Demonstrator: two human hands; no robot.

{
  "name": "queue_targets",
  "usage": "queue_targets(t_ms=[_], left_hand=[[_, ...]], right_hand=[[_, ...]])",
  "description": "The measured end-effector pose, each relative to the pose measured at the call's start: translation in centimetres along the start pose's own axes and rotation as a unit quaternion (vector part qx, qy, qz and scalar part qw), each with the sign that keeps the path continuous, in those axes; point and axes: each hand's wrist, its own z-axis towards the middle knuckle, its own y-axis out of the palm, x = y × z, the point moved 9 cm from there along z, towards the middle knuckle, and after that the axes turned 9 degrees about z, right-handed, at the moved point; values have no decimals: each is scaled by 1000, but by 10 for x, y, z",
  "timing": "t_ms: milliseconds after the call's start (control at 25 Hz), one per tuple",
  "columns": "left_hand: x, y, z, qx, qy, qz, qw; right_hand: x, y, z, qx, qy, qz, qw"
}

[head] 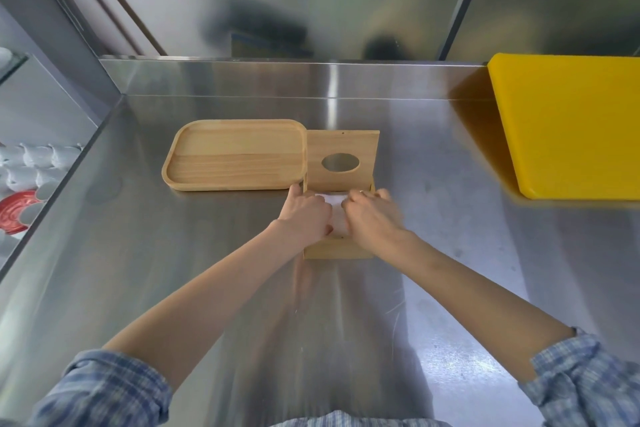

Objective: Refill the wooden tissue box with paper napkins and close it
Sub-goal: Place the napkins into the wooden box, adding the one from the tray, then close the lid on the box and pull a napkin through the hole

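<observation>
The wooden tissue box stands in the middle of the steel counter. Its hinged lid, with an oval hole, is swung up and back. White paper napkins lie inside the box, mostly hidden by my hands. My left hand rests over the left side of the box with fingers curled down onto the napkins. My right hand covers the right side, fingers pressing on the same stack. Whether either hand grips the napkins or only pushes on them is hidden.
An empty wooden tray sits just left of the box, touching the lid's edge. A yellow cutting board lies at the right. The steel back wall rises behind. White cups and a red lid sit below the counter's left edge.
</observation>
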Motion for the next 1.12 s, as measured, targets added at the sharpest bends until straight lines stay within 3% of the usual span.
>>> queue_targets(t_ms=[320, 520, 640, 760, 880, 1120], left_hand=[[-2, 29, 20, -100, 8, 56, 993], [-3, 33, 19, -114, 20, 38, 993], [-4, 24, 11, -71, 17, 5, 997], [-8, 10, 2, 22, -2, -105, 994], [-21, -5, -9, 98, -46, -219, 970], [-59, -38, -29, 227, -126, -333, 906]], right_hand=[[22, 38, 19, -177, 82, -62, 979], [20, 40, 17, -195, 66, -52, 977], [18, 31, 14, -156, 52, -37, 986], [13, 18, 9, -87, 26, -4, 996], [11, -4, 0, -2, 11, 59, 998], [25, -56, -18, 180, 14, 167, 969]])
